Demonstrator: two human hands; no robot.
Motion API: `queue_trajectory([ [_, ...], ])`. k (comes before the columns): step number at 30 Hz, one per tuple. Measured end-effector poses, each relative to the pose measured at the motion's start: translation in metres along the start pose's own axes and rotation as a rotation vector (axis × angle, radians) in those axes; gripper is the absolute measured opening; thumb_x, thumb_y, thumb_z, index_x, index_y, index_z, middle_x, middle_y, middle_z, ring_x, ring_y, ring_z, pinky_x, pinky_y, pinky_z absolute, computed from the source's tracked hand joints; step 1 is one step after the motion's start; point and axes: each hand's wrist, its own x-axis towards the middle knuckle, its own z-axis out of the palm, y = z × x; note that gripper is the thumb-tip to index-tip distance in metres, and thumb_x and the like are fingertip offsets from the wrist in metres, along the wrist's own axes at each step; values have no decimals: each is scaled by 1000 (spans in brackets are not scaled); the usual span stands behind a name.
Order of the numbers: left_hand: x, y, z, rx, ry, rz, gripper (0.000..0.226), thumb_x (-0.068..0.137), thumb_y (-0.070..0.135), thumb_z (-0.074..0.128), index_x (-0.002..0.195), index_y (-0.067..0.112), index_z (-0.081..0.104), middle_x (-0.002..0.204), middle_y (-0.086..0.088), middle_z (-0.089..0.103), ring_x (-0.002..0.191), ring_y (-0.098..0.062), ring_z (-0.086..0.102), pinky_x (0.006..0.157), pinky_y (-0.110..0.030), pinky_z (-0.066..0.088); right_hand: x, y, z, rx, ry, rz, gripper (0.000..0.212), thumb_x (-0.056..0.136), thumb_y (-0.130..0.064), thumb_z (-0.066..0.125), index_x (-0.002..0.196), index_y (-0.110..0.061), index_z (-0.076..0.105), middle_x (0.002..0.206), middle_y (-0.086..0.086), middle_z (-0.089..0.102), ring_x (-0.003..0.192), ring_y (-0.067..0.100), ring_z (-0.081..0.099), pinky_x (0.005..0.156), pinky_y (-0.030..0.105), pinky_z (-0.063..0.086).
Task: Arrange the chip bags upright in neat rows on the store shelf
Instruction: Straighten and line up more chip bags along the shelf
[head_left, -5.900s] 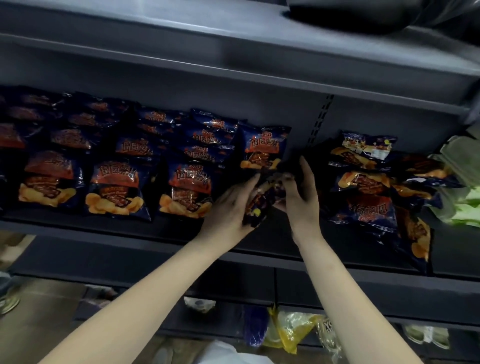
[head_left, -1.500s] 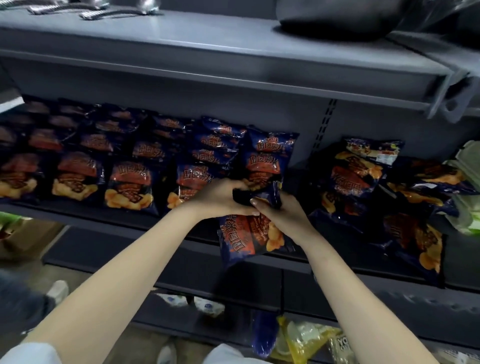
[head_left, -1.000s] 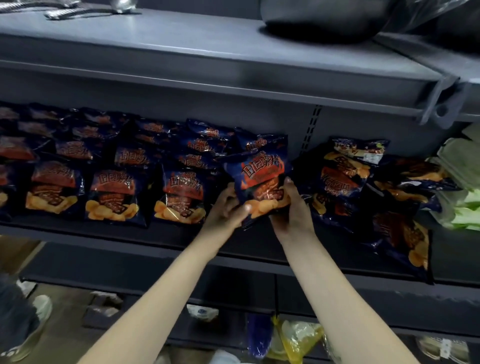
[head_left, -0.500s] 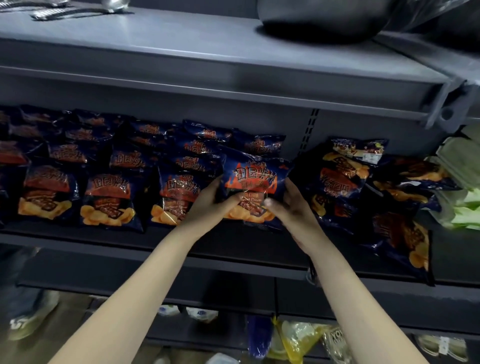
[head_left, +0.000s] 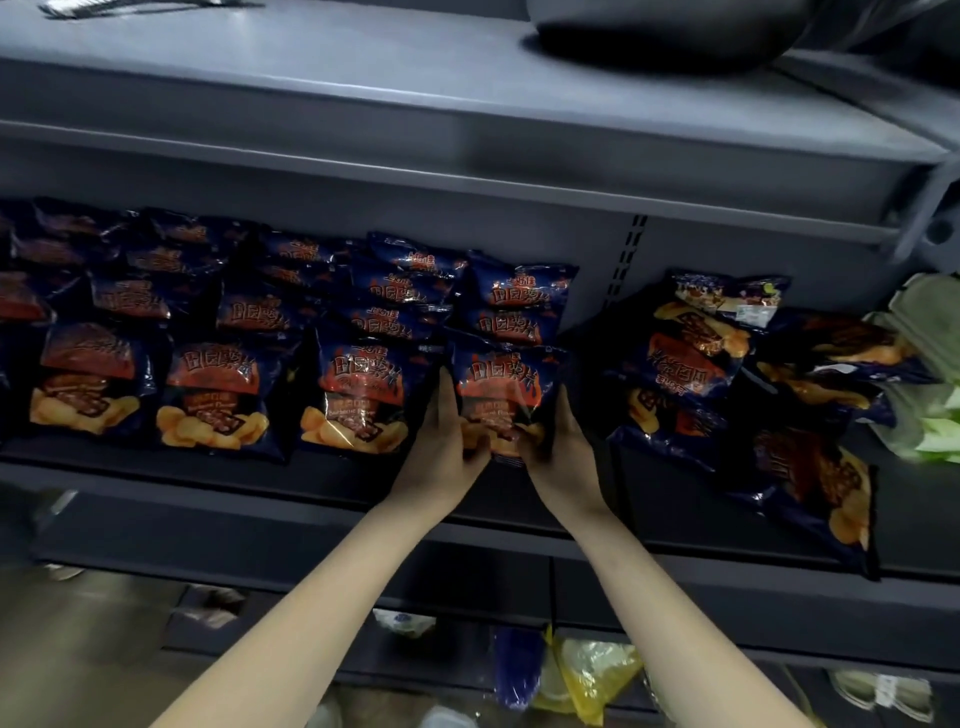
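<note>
Top shelf (head_left: 363, 104): is running grey and wide across the upper part of the view, with a dark rounded thing (head_left: 649, 36) sitting on it at the right.
Shelf (head_left: 182, 525): is carrying all the chips, its grey front edge passing just under the person's wrists.
Rows of bags (head_left: 218, 395): are standing upright to the left, dark blue with red labels, side by side at the front, with more lining up behind them.
Heap of bags (head_left: 691, 364): is lying jumbled to the right, tilted and overlapping, with one bag hanging over the shelf edge.
Green packs (head_left: 930, 431): are crowding the far right end, beside the heap.
Chip bag (head_left: 501, 395): is standing upright at the right end of the front row, just beside its left neighbour, with more of its kind behind it.
Left hand (head_left: 441, 452): is gripping the chip bag's lower left edge, fingers running up the side and thumb lying over the front.
Right hand (head_left: 563, 457): is gripping the lower right edge the same way, so both hands are clamping the bag between them.
Yellow bag (head_left: 592, 670): is showing on a lower level, between the forearms.
</note>
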Motion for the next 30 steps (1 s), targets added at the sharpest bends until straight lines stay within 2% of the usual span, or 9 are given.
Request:
queue_trajectory([
  [2, -4, -5, 5, 35, -1, 13, 95, 89, 23, 59, 145, 20, -17, 157, -10, 6, 130, -22, 41, 97, -19, 33, 0, 4, 4, -48, 0, 2, 76, 93, -20, 55, 151, -17, 6, 144, 8, 40, 132, 25, 39, 107, 39, 36],
  [5, -6, -11, 10, 64, 26, 45, 88, 90, 28, 55, 146, 18, -13, 155, -13, 12, 128, -28, 44, 101, -33, 42, 2, 7, 9, -122, 11, -5, 71, 96, -24, 48, 151, -19, 3, 148, 5, 31, 136, 24, 29, 108, 37, 30],
  [8, -6, -14, 15, 138, 67, 42, 84, 91, 34, 52, 148, 15, -8, 155, -16, 10, 129, -31, 43, 99, -37, 44, 3, 8, 16, -179, 70, -17, 67, 97, -27, 44, 151, -22, 5, 144, 5, 32, 131, 23, 35, 105, 39, 37],
  [14, -7, -13, 19, 235, 121, 63, 80, 94, 37, 46, 147, 11, -6, 156, -16, 7, 142, -29, 19, 108, -36, 30, 2, 11, 21, -174, 151, -25, 65, 96, -27, 46, 151, -26, 10, 140, 4, 37, 126, 23, 42, 94, 42, 46],
  [17, -8, -13, 19, 235, 107, 58, 80, 94, 38, 46, 147, 12, -7, 156, -15, 5, 140, -29, 23, 106, -38, 34, 1, 11, 21, -128, 178, -27, 66, 94, -26, 51, 150, -26, 15, 138, 5, 39, 123, 24, 46, 90, 35, 47],
  [21, -7, -14, 20, 234, 107, 51, 78, 94, 40, 44, 148, 12, -4, 156, -16, 6, 140, -30, 23, 106, -39, 34, 0, 8, 18, -36, 219, 17, 64, 91, -25, 59, 147, -19, 27, 142, 3, 39, 128, 19, 43, 89, 17, 35],
  [26, -5, -14, 23, 231, 130, 47, 73, 94, 40, 41, 148, 12, 1, 156, -16, 6, 141, -32, 22, 106, -40, 34, -1, 3, 16, 15, 265, 37, 58, 89, -23, 61, 141, -15, 36, 136, 4, 45, 122, 18, 47, 86, 14, 33],
  [30, -10, -17, 25, 210, 182, 122, 72, 95, 45, 35, 148, 12, 2, 155, -18, 6, 142, -32, 16, 110, -48, 31, -11, 6, 3, 60, 279, -69, 51, 89, -16, 61, 137, -14, 41, 133, 3, 46, 124, 15, 44, 95, 13, 32],
])
